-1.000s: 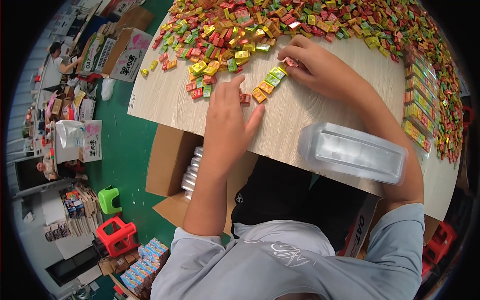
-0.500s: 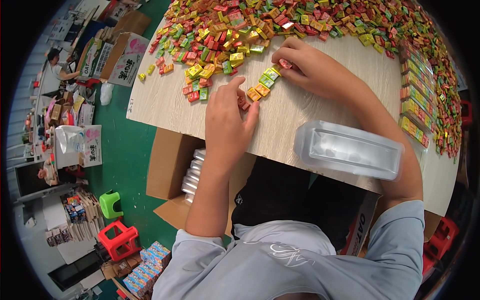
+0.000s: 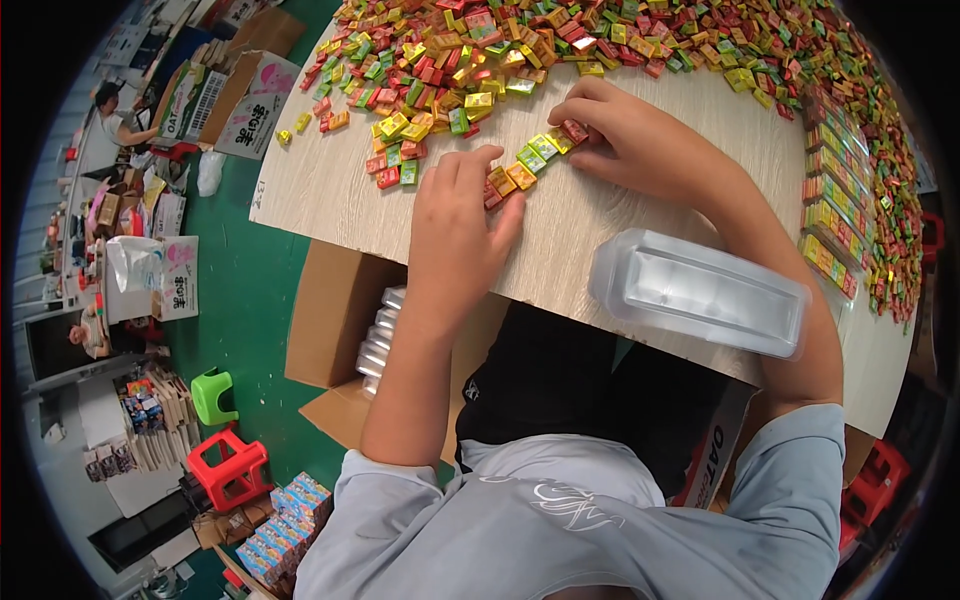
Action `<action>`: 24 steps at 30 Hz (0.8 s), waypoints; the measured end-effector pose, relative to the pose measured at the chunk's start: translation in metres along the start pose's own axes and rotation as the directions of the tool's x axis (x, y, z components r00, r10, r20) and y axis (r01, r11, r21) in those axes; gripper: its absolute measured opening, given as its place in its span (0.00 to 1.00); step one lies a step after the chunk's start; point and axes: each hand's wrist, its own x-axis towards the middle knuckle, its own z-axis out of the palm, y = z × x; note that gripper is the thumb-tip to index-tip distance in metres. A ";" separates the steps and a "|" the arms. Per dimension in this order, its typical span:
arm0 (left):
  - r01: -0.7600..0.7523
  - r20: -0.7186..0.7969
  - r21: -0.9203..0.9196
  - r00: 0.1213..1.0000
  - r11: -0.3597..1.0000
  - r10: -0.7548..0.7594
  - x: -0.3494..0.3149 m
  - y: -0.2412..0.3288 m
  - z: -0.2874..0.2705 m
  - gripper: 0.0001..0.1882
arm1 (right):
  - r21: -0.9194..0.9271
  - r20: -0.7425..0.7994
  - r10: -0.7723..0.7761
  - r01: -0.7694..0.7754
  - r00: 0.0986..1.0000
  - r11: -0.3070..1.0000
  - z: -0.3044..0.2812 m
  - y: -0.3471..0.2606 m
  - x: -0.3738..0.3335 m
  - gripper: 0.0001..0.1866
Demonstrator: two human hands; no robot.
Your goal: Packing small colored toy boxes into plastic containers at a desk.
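A slanting row of small wrapped candies (image 3: 531, 160) in red, orange, green and yellow lies on the pale wooden table (image 3: 590, 205), between my hands. My left hand (image 3: 460, 215) curls around the row's near left end, thumb and fingers on either side of a red candy. At the far right end, my right hand (image 3: 630, 135) pinches another red candy (image 3: 574, 131) against the yellow one beside it. Its fingertips are partly hidden. A clear plastic tray (image 3: 705, 295) rests near the front edge, below my right forearm. A small candy cluster (image 3: 395, 160) sits left of the row.
A big heap of mixed candies (image 3: 660, 35) covers the table's far side. Filled clear trays (image 3: 835, 200) are stacked at the right. Below the table, an open cardboard box (image 3: 335, 315) holds several clear trays. Stools (image 3: 230, 470) stand on the green floor; people work at the far left.
The red candy in my right hand has come down into line at the row's right end. My left hand stays at the other end, and the view has shifted slightly.
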 end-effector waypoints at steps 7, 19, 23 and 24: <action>-0.013 0.033 0.080 0.999 0.997 0.010 0.005 0.006 -0.002 0.23 | -0.009 0.030 0.000 0.000 1.000 1.000 -0.002 -0.005 -0.001 0.17; -0.055 0.100 0.078 0.994 0.995 0.047 0.021 0.002 -0.004 0.15 | -0.009 0.121 0.008 -0.007 0.993 1.000 -0.009 -0.010 0.000 0.16; -0.051 0.064 0.075 0.997 0.996 0.046 0.022 0.005 -0.003 0.16 | 0.010 0.140 0.036 -0.037 0.990 0.999 -0.010 -0.011 0.000 0.15; -0.053 0.071 0.073 0.996 0.996 0.048 0.021 0.004 -0.003 0.16 | 0.004 0.140 0.034 -0.035 0.990 0.999 -0.009 -0.011 -0.001 0.15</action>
